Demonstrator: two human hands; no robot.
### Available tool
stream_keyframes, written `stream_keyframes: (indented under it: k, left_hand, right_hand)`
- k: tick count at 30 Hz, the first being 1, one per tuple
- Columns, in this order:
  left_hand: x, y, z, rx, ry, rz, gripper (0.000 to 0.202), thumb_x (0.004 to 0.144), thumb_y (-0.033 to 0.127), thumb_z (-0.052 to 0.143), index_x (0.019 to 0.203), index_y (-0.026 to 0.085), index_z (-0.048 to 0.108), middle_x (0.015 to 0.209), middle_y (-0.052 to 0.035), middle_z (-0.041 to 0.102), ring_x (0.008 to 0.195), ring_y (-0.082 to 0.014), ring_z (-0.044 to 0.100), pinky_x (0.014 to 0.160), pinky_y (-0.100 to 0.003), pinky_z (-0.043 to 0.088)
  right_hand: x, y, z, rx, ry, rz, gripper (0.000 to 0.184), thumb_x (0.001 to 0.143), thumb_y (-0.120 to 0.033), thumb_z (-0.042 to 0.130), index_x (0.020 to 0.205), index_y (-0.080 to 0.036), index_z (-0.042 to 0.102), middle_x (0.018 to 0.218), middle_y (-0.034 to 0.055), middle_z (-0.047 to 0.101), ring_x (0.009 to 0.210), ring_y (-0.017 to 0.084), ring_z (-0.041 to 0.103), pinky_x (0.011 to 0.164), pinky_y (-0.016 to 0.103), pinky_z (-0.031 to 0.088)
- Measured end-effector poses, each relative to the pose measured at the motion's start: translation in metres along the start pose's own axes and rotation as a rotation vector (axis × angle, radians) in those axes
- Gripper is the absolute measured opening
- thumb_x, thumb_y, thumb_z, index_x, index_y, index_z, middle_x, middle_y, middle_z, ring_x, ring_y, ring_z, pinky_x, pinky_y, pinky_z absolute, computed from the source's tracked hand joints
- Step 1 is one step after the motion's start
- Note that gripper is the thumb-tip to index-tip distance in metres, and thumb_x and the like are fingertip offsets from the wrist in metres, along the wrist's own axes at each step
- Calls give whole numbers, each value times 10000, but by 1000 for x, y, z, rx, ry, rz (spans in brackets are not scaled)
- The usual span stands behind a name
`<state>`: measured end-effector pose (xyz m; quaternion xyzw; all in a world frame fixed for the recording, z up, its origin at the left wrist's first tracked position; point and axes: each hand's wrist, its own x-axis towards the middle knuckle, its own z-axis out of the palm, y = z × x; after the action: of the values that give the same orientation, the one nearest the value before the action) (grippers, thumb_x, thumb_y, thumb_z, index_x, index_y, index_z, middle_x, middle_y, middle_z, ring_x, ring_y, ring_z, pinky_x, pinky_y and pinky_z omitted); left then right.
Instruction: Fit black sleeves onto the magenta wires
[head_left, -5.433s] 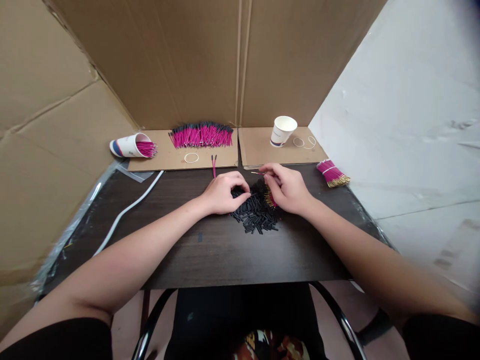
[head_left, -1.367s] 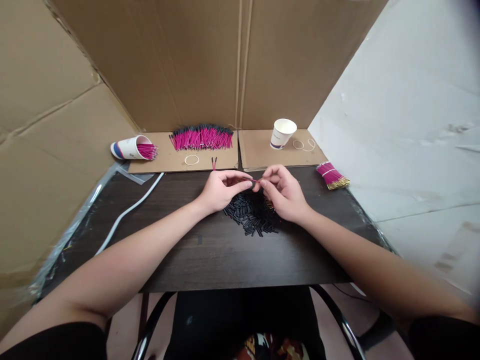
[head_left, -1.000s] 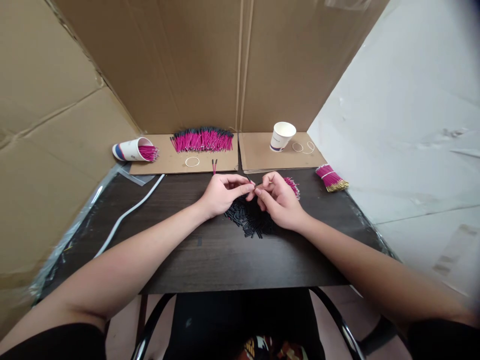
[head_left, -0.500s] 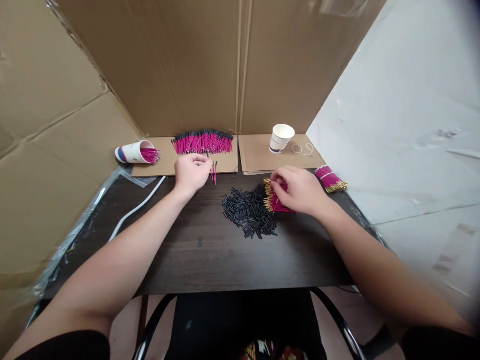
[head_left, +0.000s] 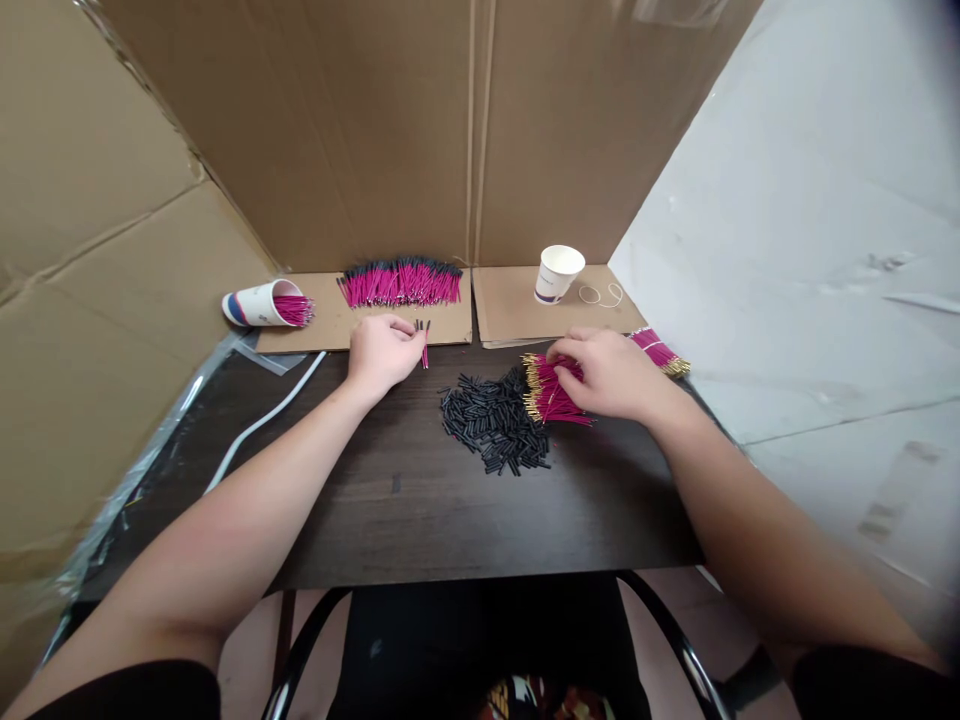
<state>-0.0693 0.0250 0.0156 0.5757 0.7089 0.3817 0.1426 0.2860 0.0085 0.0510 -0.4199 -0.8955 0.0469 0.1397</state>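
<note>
My left hand (head_left: 384, 352) is closed at the front edge of the left cardboard sheet, its fingertips pinched on a few magenta wires (head_left: 425, 352) with black tips. How many it grips is hidden by the fingers. My right hand (head_left: 609, 372) reaches over a pile of magenta wires (head_left: 564, 405) with gold-coloured ends. Its thumb and forefinger stand apart above the pile, with wires showing in the gap. Left of that pile lies a heap of short black sleeves (head_left: 491, 425). A row of black-tipped magenta wires (head_left: 401, 284) is laid out behind my left hand.
A paper cup (head_left: 255, 304) with magenta wires lies on its side at the left. Another paper cup (head_left: 558, 276) stands upright beside white rubber bands (head_left: 601, 295). A tied wire bundle (head_left: 660, 353) sits at the right. Cardboard walls (head_left: 360, 130) enclose the back and left.
My right thumb and forefinger have spread a little over the gold-ended wires. My left hand stays near the same place, with more black tips showing beside its fingers. The view has shifted slightly.
</note>
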Motion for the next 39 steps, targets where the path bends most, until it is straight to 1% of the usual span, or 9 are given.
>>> stream_keyframes:
  k: [5, 9, 16, 20, 23, 27, 29, 32, 39]
  left_hand:
    - [0, -3, 3, -54, 19, 39, 133, 792, 308, 846, 757, 221, 752, 638, -38, 717, 693, -243, 702, 915, -463, 594]
    - [0, -5, 6, -91, 39, 61, 142, 785, 310, 850, 758, 220, 743, 606, -27, 669, 661, -229, 651, 860, -445, 566]
    - [-3, -1, 5, -77, 62, 63, 133, 781, 262, 836, 844, 207, 731, 739, -48, 730, 737, -226, 663, 819, -392, 534]
    - [-14, 9, 7, -86, 80, 217, 111, 846, 257, 785, 915, 207, 713, 857, -63, 750, 813, -217, 668, 836, -369, 533]
    - [-30, 19, 10, -132, -4, 450, 60, 911, 261, 734, 917, 207, 709, 904, -69, 743, 831, -209, 659, 838, -365, 536]
    - [-49, 29, 13, -163, -278, 714, 94, 971, 260, 662, 921, 215, 727, 952, -80, 748, 916, -241, 681, 926, -419, 548]
    - [-53, 30, 13, -155, -383, 758, 116, 979, 262, 643, 919, 217, 731, 944, -83, 740, 923, -252, 676, 916, -430, 546]
    - [-54, 30, 12, -112, -456, 768, 103, 960, 271, 651, 921, 219, 730, 931, -82, 721, 924, -263, 659, 879, -430, 539]
    - [-53, 25, 15, -33, -489, 782, 64, 885, 226, 662, 905, 229, 723, 881, -62, 703, 879, -263, 643, 826, -415, 520]
  right_hand:
    - [-3, 4, -9, 158, -94, -104, 180, 889, -164, 641, 977, -216, 790, 931, 55, 726, 773, 202, 624, 727, 394, 469]
    - [-4, 7, -10, 171, -133, -124, 183, 898, -159, 678, 988, -243, 813, 939, 52, 729, 759, 202, 635, 701, 398, 480]
    - [-2, 9, -5, 204, -97, -109, 147, 928, -163, 722, 908, -262, 828, 925, 44, 727, 773, 207, 649, 727, 404, 486]
    - [-3, 9, -5, 164, -113, -118, 167, 937, -144, 689, 911, -252, 814, 964, 45, 722, 813, 210, 651, 741, 397, 474]
    - [-3, 8, -7, 167, -114, -131, 157, 939, -153, 667, 912, -244, 792, 974, 50, 706, 821, 213, 643, 747, 394, 471]
    - [-3, -1, -10, 191, -30, -175, 115, 973, -188, 637, 955, -235, 741, 996, 60, 722, 875, 239, 657, 786, 406, 488]
    - [-2, -9, -7, 199, 75, -185, 99, 1000, -206, 623, 999, -233, 718, 994, 68, 741, 940, 265, 673, 826, 421, 499]
    - [0, -23, 5, 229, 241, -143, 122, 1056, -265, 609, 1049, -228, 726, 940, 73, 740, 866, 261, 662, 803, 431, 510]
    - [3, -40, 41, 378, 294, -179, 167, 1107, -279, 580, 1093, -247, 743, 1000, 72, 799, 882, 247, 698, 821, 424, 562]
